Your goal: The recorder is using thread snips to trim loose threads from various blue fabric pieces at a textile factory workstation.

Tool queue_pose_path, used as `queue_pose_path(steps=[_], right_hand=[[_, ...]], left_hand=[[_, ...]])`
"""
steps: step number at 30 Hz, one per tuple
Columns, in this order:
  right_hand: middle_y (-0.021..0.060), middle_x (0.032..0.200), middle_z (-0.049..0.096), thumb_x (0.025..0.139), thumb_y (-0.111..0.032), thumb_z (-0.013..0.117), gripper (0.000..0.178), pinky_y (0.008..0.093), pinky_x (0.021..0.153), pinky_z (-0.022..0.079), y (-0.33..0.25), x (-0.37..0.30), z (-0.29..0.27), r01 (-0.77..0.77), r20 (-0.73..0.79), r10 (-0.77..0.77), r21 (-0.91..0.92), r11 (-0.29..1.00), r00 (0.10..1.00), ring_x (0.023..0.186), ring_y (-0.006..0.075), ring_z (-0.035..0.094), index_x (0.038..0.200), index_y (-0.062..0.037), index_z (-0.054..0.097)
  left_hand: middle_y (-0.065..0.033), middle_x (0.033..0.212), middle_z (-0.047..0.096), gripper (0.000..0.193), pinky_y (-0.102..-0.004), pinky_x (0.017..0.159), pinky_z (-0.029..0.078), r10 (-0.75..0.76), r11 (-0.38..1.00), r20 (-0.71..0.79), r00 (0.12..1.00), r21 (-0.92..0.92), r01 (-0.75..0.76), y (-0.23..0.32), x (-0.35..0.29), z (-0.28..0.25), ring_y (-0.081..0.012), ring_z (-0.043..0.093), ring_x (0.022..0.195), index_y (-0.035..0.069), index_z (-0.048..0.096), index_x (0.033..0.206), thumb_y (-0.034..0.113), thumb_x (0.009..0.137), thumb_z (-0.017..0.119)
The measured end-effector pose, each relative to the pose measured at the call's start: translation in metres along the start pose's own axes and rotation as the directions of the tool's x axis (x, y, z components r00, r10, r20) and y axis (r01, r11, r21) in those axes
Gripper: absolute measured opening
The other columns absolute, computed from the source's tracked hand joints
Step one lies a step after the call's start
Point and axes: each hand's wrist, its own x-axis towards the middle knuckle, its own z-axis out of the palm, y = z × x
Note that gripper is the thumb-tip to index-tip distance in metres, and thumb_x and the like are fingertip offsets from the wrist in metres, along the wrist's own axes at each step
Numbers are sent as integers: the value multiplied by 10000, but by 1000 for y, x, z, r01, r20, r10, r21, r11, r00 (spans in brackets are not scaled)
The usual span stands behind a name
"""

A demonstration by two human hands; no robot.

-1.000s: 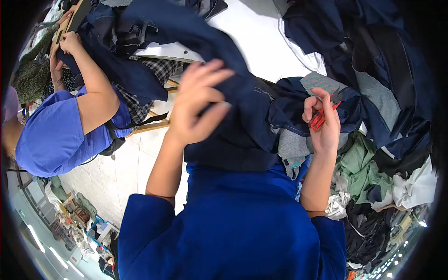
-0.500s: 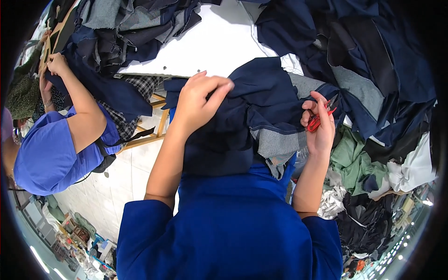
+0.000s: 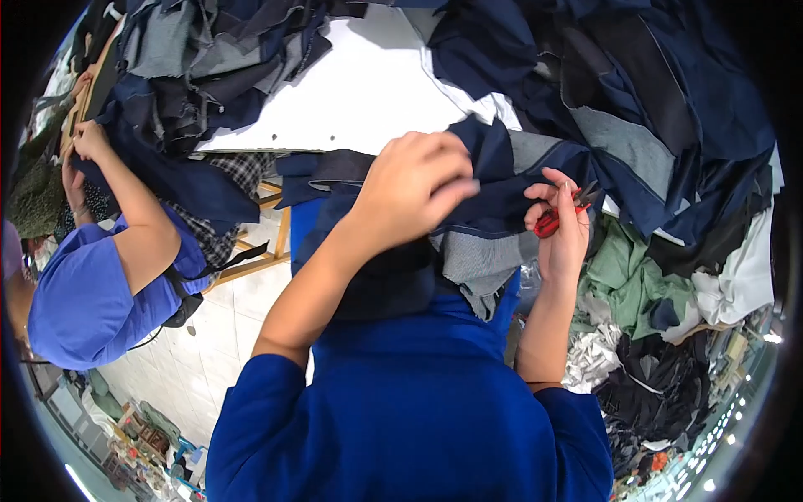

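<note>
My left hand [image 3: 416,182] is over the dark navy cloth [image 3: 381,284] heaped on my lap and the table edge. Its fingers are curled and smeared by motion, so whether they pinch any fabric does not show. In my right hand [image 3: 565,227] is a pair of small red-handled thread snips [image 3: 547,223], held against the palm with the dark blades pointing up and away. The right fingers are half bent, close beside the cloth. A grey, ragged-edged flap [image 3: 478,266] of the cloth hangs toward me between both hands.
A white tabletop [image 3: 351,79] lies ahead. Piles of navy and grey fabric sit on it at far left [image 3: 167,50] and right [image 3: 619,125]. Green cloth [image 3: 631,272] and scraps lie at my right. On the left, a co-worker in a blue shirt [image 3: 84,289] handles dark cloth.
My left hand has swept right across the cloth and turned its back upward. The right hand, still with the snips, has shifted slightly left. Navy cloth under the left hand has folded over.
</note>
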Motion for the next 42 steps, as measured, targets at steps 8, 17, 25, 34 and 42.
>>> queue_pose_path(steps=[8, 17, 25, 34, 42], right_hand=[[73, 868, 656, 950, -291, 467, 314, 159, 481, 371, 3, 11, 4, -82, -106, 67, -143, 986, 992, 522, 49, 492, 1070, -24, 581], [74, 769, 667, 795, -246, 688, 274, 253, 647, 474, 4, 0, 19, 102, 97, -42, -769, 632, 994, 670, 143, 620, 928, -9, 651], [101, 707, 612, 749, -126, 689, 159, 259, 580, 427, 0, -10, -6, 152, 255, 86, -781, 605, 963, 609, 173, 563, 817, 2, 623], [34, 753, 514, 702, 37, 690, 147, 201, 536, 364, -27, -37, 8, 420, 439, -166, -583, 696, 883, 616, 91, 479, 827, -30, 651], [45, 749, 531, 703, 18, 707, 142, 189, 519, 361, -32, -35, 13, 529, 453, -304, -540, 655, 838, 603, 96, 496, 826, -25, 650]], left_hand=[[-82, 1161, 587, 257, -433, 1020, 323, 188, 981, 472, 861, -139, -137, 33, -69, 18, -268, 482, 1166, 148, 612, 1019, 328, 838, 591], [-72, 1104, 619, 285, -497, 1043, 266, 209, 976, 454, 866, -152, -156, 44, -72, 21, -207, 524, 1129, 174, 599, 1037, 392, 863, 540], [-48, 1109, 615, 259, -560, 1034, 244, 200, 980, 440, 875, -81, -183, 46, -77, 22, -196, 528, 1118, 178, 619, 976, 395, 853, 550], [-76, 1165, 542, 275, -481, 975, 307, -42, 993, 153, 987, -101, 58, 22, -19, 0, -280, 484, 1069, 119, 617, 1021, 171, 756, 668], [-48, 896, 609, 140, -347, 872, 397, -152, 941, 433, 889, -212, 264, 14, -9, -13, -225, 562, 859, 81, 616, 862, 175, 778, 679]])
